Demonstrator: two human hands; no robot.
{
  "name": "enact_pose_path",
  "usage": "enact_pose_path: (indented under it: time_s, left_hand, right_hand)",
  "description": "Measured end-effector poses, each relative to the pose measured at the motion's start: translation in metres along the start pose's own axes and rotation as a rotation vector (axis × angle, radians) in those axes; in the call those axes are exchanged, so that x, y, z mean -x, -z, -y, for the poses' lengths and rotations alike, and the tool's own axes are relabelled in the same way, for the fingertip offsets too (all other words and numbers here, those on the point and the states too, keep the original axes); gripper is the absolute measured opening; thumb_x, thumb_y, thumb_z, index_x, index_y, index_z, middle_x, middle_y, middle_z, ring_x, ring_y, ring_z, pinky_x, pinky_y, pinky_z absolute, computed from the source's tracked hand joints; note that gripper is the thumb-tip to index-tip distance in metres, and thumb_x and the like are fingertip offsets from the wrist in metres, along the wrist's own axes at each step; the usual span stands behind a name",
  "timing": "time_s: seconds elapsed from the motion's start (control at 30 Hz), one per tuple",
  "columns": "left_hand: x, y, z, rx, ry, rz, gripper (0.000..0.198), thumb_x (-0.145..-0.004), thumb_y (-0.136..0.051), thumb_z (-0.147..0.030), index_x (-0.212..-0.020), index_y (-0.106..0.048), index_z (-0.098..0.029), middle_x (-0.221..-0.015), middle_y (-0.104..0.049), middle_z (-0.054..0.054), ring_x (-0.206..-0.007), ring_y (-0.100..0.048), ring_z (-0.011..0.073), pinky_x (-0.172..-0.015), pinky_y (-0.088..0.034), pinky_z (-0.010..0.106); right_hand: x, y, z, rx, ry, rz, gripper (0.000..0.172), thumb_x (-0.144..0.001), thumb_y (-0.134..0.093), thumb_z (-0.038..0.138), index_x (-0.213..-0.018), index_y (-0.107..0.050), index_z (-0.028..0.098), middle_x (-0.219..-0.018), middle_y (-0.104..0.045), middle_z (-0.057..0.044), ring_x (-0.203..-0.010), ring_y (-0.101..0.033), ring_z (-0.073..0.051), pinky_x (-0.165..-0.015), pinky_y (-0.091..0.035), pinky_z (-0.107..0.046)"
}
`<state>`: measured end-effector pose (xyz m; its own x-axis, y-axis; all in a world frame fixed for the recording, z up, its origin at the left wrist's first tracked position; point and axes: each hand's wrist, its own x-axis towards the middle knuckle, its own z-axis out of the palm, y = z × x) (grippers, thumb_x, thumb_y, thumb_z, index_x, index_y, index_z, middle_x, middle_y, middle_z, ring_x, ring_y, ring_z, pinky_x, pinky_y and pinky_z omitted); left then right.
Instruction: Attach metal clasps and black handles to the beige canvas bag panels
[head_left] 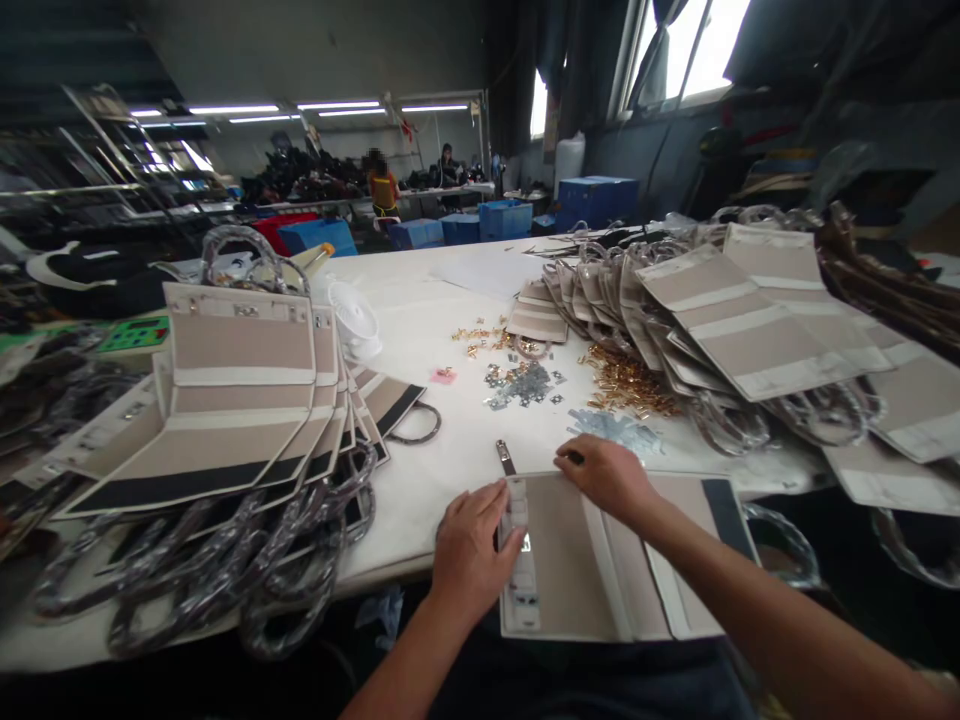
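A beige bag panel (559,560) with pale bands and a dark strip lies flat in front of me at the table's front edge. My left hand (472,550) grips its left border, with thumb and fingers around a pale strip bearing metal fittings. My right hand (607,475) is closed in a pinch over the panel's upper edge; what its fingertips hold, if anything, is hidden. A short dark strap with a metal clasp (503,455) sticks out beyond the panel's upper left corner. Flat grey metal plates (525,384) and small gold fittings (626,380) lie in loose piles beyond my hands.
Stacked bag panels with plastic-wrapped handles stand at left (240,420) and right (757,320). Thin grey strips (615,430) lie beyond my right hand. A white fan (352,318) is beside the left stack. Blue crates (506,220) and two people are farther back.
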<state>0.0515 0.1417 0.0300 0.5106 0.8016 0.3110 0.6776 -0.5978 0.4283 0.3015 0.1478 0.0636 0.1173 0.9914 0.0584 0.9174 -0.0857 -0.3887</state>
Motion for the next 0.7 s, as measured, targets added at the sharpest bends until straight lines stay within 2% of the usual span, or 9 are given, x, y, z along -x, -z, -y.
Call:
enact_pose_path:
  time_s: [0.13,0.23,0.33,0.43,0.5,0.6,0.7]
  left_hand:
    - [0.001,-0.001,0.000,-0.013,0.023,0.012,0.048,-0.088,-0.072,-0.028,-0.135,-0.068,-0.022,-0.144,-0.066,0.011,-0.132,-0.061,0.0324,-0.116,-0.045,0.057]
    - [0.002,-0.004,0.000,-0.034,0.063,-0.006,0.047,-0.086,-0.076,-0.032,-0.132,-0.071,-0.022,-0.149,-0.060,0.012,-0.135,-0.057,0.0345,-0.115,-0.045,0.056]
    - [0.002,-0.005,0.001,-0.020,0.079,-0.020,0.047,-0.085,-0.077,-0.034,-0.130,-0.072,-0.023,-0.146,-0.063,0.012,-0.132,-0.057,0.0341,-0.114,-0.046,0.055]
    - [0.003,-0.004,0.001,-0.002,0.065,-0.020,0.047,-0.085,-0.078,-0.034,-0.130,-0.071,-0.023,-0.139,-0.066,0.010,-0.130,-0.057,0.0324,-0.113,-0.046,0.053]
    - [0.004,-0.003,0.001,-0.018,0.052,-0.008,0.047,-0.087,-0.076,-0.035,-0.132,-0.070,-0.023,-0.141,-0.064,0.010,-0.131,-0.056,0.0319,-0.114,-0.044,0.053]
    - [0.005,0.000,0.001,-0.055,0.036,0.027,0.046,-0.092,-0.071,-0.038,-0.135,-0.067,-0.024,-0.148,-0.059,0.011,-0.133,-0.054,0.0314,-0.116,-0.043,0.053]
    - [0.006,0.002,0.001,-0.067,0.035,0.061,0.045,-0.094,-0.068,-0.041,-0.136,-0.065,-0.025,-0.152,-0.056,0.009,-0.135,-0.053,0.0308,-0.116,-0.042,0.052]
  right_hand:
    - [-0.019,0.010,-0.038,0.216,-0.141,0.097,0.027,-0.093,-0.058,0.040,-0.098,-0.082,0.029,-0.111,-0.078,-0.005,-0.098,-0.070,-0.026,-0.069,-0.040,-0.031]
    - [-0.025,0.007,-0.049,0.237,-0.179,0.128,0.026,-0.092,-0.058,0.039,-0.098,-0.082,0.030,-0.111,-0.077,-0.005,-0.097,-0.070,-0.026,-0.068,-0.039,-0.031]
    - [-0.026,0.003,-0.049,0.244,-0.193,0.145,0.027,-0.091,-0.057,0.038,-0.097,-0.081,0.030,-0.109,-0.078,-0.005,-0.096,-0.070,-0.026,-0.067,-0.038,-0.031]
    - [-0.030,0.002,-0.048,0.278,-0.160,0.175,0.027,-0.092,-0.055,0.036,-0.096,-0.081,0.029,-0.103,-0.079,-0.005,-0.092,-0.070,-0.025,-0.066,-0.038,-0.031]
    - [-0.032,0.004,-0.047,0.329,-0.125,0.178,0.028,-0.093,-0.053,0.035,-0.095,-0.079,0.025,-0.103,-0.078,-0.008,-0.091,-0.070,-0.025,-0.065,-0.037,-0.031]
    - [-0.030,0.008,-0.041,0.439,-0.054,0.138,0.028,-0.095,-0.051,0.033,-0.094,-0.075,0.020,-0.100,-0.077,-0.011,-0.089,-0.070,-0.026,-0.065,-0.036,-0.031]
    - [-0.014,0.015,-0.023,0.428,0.043,0.042,0.026,-0.096,-0.051,0.033,-0.097,-0.074,0.021,-0.096,-0.079,-0.007,-0.084,-0.072,-0.025,-0.065,-0.039,-0.030]
